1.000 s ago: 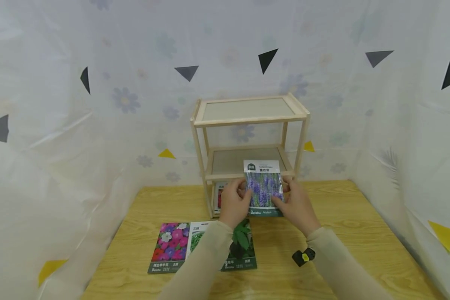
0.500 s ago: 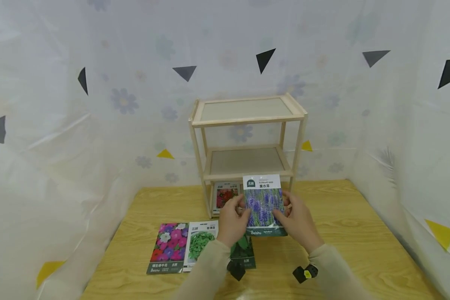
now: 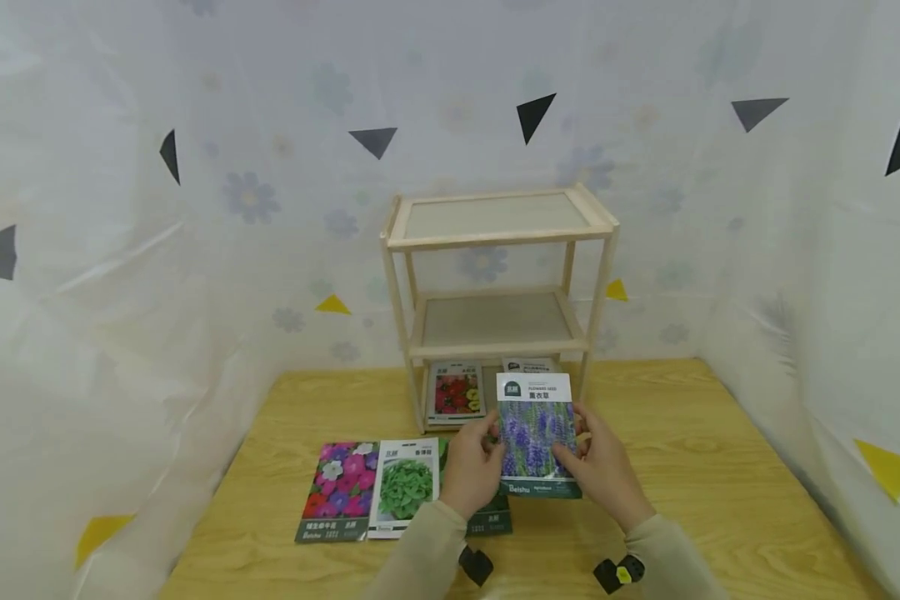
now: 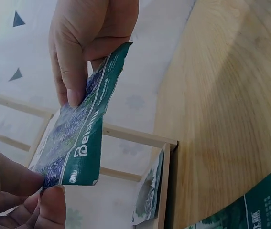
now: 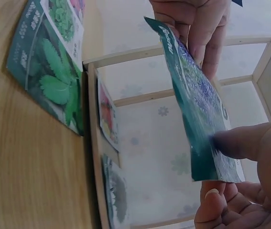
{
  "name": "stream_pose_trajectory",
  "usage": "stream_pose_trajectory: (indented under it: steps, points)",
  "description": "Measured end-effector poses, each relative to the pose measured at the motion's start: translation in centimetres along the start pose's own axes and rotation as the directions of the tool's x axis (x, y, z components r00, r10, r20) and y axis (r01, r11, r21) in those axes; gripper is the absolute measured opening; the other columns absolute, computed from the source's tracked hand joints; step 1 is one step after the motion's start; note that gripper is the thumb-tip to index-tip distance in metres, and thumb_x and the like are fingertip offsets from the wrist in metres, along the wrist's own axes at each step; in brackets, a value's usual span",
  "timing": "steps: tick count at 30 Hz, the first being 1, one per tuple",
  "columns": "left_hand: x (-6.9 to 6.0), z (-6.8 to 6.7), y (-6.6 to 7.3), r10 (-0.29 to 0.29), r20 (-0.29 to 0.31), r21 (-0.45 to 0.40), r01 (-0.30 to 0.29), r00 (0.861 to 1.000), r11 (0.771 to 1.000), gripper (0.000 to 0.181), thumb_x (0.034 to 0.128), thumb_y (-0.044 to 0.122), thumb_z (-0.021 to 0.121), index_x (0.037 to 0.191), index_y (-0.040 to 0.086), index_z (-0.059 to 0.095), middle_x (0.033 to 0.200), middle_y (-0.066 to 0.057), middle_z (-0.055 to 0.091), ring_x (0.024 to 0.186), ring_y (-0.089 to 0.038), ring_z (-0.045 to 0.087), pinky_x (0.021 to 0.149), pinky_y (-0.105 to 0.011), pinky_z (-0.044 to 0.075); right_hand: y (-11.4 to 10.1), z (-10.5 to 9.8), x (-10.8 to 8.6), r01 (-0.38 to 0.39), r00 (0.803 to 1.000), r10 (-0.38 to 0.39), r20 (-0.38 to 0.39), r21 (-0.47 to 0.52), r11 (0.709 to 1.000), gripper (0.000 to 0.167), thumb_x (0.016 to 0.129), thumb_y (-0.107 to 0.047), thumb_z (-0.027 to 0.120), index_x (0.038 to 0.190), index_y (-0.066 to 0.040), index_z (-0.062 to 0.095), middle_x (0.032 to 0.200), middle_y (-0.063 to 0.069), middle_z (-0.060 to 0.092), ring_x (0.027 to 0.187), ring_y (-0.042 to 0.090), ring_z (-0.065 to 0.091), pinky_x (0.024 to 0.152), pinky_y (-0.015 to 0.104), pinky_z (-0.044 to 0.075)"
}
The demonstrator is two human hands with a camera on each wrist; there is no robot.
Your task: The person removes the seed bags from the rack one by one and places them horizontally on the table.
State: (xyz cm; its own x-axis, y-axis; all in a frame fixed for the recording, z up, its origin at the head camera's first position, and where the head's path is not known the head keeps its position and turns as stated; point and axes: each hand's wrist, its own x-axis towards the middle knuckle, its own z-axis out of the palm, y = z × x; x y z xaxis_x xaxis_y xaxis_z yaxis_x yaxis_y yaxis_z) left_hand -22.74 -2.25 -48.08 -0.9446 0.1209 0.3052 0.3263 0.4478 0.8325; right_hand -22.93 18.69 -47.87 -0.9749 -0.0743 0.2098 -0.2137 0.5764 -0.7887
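On the left a pink-flowered packet (image 3: 337,492) is lying beside a leafy white packet (image 3: 405,490); the left hand (image 3: 474,468), partly hiding a dark green packet (image 3: 495,520), is pinching the lavender packet (image 3: 537,437), which is hovering before the far shelf (image 3: 498,348), partly blocking a white-topped packet (image 3: 532,365); the right hand (image 3: 607,467) is pinching the lavender's right edge.

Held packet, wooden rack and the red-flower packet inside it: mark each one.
Held packet (image 3: 537,437): head view, middle of its purple picture.
Wooden rack (image 3: 498,320): head view, bare middle shelf.
Red-flower packet (image 3: 457,393): head view, its flower picture.
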Motion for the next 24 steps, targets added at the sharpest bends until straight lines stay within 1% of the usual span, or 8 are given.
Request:
stream_pose_trajectory:
  steps: [2, 6, 10, 14, 19, 22, 23, 24]
  points:
    - [-0.3, 0.3, -0.3, -0.002, 0.02, 0.032, 0.002, 1.0, 0.999, 0.047, 0.0934, 0.003, 0.061, 0.139, 0.005, 0.049, 0.105, -0.003, 0.057, 0.077, -0.004, 0.053, 0.063, -0.023, 0.047, 0.4, 0.2, -0.2, -0.005, 1.0, 0.005, 0.003, -0.006, 1.0, 0.069, 0.089, -0.018, 0.07, 0.147, -0.006, 0.034, 0.105, 0.011, 0.051, 0.061, 0.015, 0.046, 0.045, 0.028, 0.041]
    - [-0.8, 0.6, -0.8, -0.032, 0.039, 0.07, 0.03, 0.999, 0.997, 0.048, 0.0925, 0.005, 0.063, 0.138, 0.009, 0.051, 0.106, -0.003, 0.057, 0.072, -0.001, 0.052, 0.061, -0.022, 0.047, 1.3, 0.7, -0.5, 0.004, 1.0, -0.004, 0.015, -0.019, 1.0, 0.068, 0.088, -0.015, 0.072, 0.145, -0.003, 0.037, 0.103, 0.01, 0.052, 0.061, 0.013, 0.047, 0.045, 0.027, 0.041]
    - [-1.3, 0.9, -1.3, -0.042, 0.061, 0.107, 0.036, 0.997, 0.994, 0.045, 0.0917, 0.005, 0.064, 0.136, 0.008, 0.055, 0.115, -0.006, 0.057, 0.068, -0.001, 0.05, 0.058, -0.021, 0.046, 2.0, 1.4, -0.7, 0.022, 1.0, -0.022, 0.013, -0.036, 0.999, 0.069, 0.086, -0.012, 0.074, 0.144, 0.0, 0.039, 0.102, 0.011, 0.053, 0.06, 0.012, 0.048, 0.047, 0.026, 0.043]
    - [-1.7, 1.0, -1.7, -0.056, 0.093, 0.113, 0.045, 0.994, 0.993, 0.045, 0.0907, 0.004, 0.065, 0.135, 0.007, 0.055, 0.127, -0.01, 0.053, 0.068, 0.0, 0.049, 0.057, -0.021, 0.045, 2.5, 1.8, -0.9, 0.021, 1.0, -0.02, 0.013, -0.073, 0.997, 0.07, 0.085, -0.013, 0.075, 0.144, 0.001, 0.04, 0.109, 0.014, 0.052, 0.065, 0.013, 0.049, 0.051, 0.024, 0.044]
    - [-2.0, 1.2, -1.9, -0.045, 0.108, 0.14, 0.03, 0.993, 0.99, 0.049, 0.0881, 0.005, 0.068, 0.136, 0.006, 0.055, 0.132, -0.012, 0.051, 0.069, 0.0, 0.048, 0.056, -0.021, 0.044, 2.8, 2.2, -1.1, 0.012, 1.0, -0.011, 0.014, -0.101, 0.995, 0.072, 0.084, -0.015, 0.076, 0.144, 0.001, 0.039, 0.113, 0.014, 0.052, 0.067, 0.012, 0.05, 0.052, 0.024, 0.044]
    - [-2.1, 1.3, -2.2, -0.052, 0.126, 0.162, 0.032, 0.991, 0.986, 0.052, 0.0869, 0.009, 0.071, 0.136, 0.007, 0.055, 0.133, -0.011, 0.051, 0.071, -0.003, 0.049, 0.056, -0.021, 0.043, 2.9, 2.3, -1.1, 0.01, 1.0, -0.008, 0.017, -0.104, 0.995, 0.073, 0.084, -0.015, 0.076, 0.145, 0.001, 0.039, 0.113, 0.013, 0.052, 0.066, 0.012, 0.051, 0.052, 0.024, 0.045]
    - [-2.1, 1.3, -2.3, -0.058, 0.134, 0.172, 0.034, 0.989, 0.984, 0.052, 0.0867, 0.011, 0.072, 0.136, 0.007, 0.055, 0.133, -0.01, 0.05, 0.074, -0.005, 0.052, 0.059, -0.022, 0.045, 3.0, 2.3, -1.2, 0.007, 1.0, -0.005, 0.018, -0.103, 0.995, 0.073, 0.084, -0.015, 0.076, 0.145, 0.0, 0.038, 0.112, 0.013, 0.052, 0.066, 0.011, 0.051, 0.052, 0.024, 0.045]
    - [-2.1, 1.4, -2.5, -0.064, 0.143, 0.189, 0.036, 0.988, 0.981, 0.053, 0.0865, 0.015, 0.073, 0.136, 0.008, 0.055, 0.134, -0.009, 0.05, 0.081, -0.008, 0.055, 0.063, -0.024, 0.048, 3.0, 2.3, -1.2, 0.004, 1.0, -0.002, 0.02, -0.101, 0.995, 0.073, 0.084, -0.015, 0.076, 0.145, 0.0, 0.038, 0.113, 0.012, 0.052, 0.065, 0.011, 0.051, 0.052, 0.024, 0.045]
